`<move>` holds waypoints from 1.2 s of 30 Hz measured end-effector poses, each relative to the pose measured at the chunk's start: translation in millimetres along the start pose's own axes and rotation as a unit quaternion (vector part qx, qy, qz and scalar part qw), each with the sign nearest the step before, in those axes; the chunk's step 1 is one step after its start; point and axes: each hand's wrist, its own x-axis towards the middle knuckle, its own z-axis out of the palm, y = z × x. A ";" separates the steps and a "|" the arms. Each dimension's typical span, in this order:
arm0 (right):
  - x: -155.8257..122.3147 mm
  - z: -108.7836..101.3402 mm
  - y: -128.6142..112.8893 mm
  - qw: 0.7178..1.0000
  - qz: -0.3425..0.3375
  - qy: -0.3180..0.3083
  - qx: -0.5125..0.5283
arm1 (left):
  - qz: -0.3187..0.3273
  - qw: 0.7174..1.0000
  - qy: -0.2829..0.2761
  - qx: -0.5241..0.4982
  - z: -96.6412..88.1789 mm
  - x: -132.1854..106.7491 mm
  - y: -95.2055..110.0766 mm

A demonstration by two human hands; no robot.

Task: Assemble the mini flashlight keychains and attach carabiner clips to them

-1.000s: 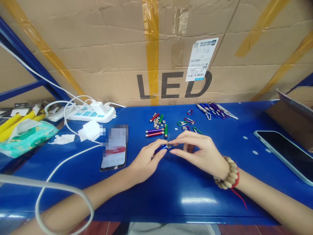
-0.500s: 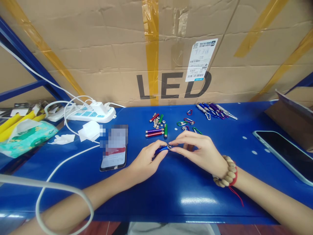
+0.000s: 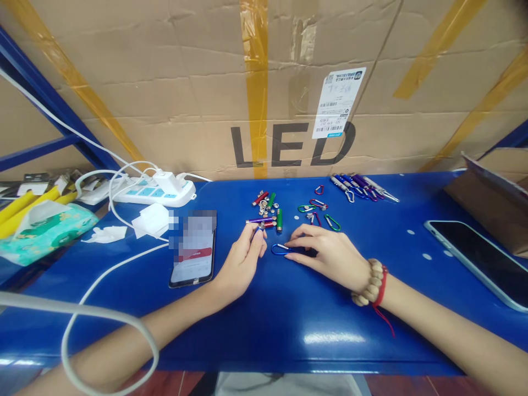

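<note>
My left hand point(image 3: 239, 264) is closed around a small blue flashlight tube point(image 3: 258, 231), mostly hidden by the fingers, its metal end pointing up. Between thumb and fingers of my right hand point(image 3: 334, 254) is a blue carabiner point(image 3: 276, 251) with a silver gate, its rounded end towards the left hand. Just beyond my left hand lie several coloured tubes, among them a green tube point(image 3: 279, 220) and a purple tube point(image 3: 259, 220), around a small heap of silver button-like pieces point(image 3: 264, 207). Loose carabiners lie past my right hand, including a green carabiner point(image 3: 332, 223) and a red carabiner point(image 3: 319, 190).
Several pen-like flashlights with carabiners point(image 3: 358, 186) lie at the back right. A lit phone point(image 3: 192, 269) is left of my hands, a dark phone point(image 3: 482, 264) far right beside a cardboard flap point(image 3: 487, 203). A power strip point(image 3: 181, 192) and looping white cables occupy the left.
My hands have moved apart. The left hand has shifted left and tilted the blue tube upward. In the right hand the blue carabiner now shows clearly, away from the tube.
</note>
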 end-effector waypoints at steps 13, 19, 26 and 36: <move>0.3 0.8 -1.5 0.995 -0.031 0.056 0.078 | -0.042 0.999 0.020 0.025 -1.3 -0.4 4.0; -2.0 -0.6 -6.3 0.977 -0.149 0.135 0.078 | -0.042 0.999 -0.025 -0.010 -0.9 0.0 3.3; -1.8 2.6 -6.5 0.960 -0.229 0.157 0.030 | 0.005 0.996 -0.078 -0.047 0.0 -5.2 7.9; -2.8 -3.3 -9.6 0.942 -0.262 0.205 -0.044 | -0.012 0.995 -0.060 -0.081 0.3 -9.6 11.7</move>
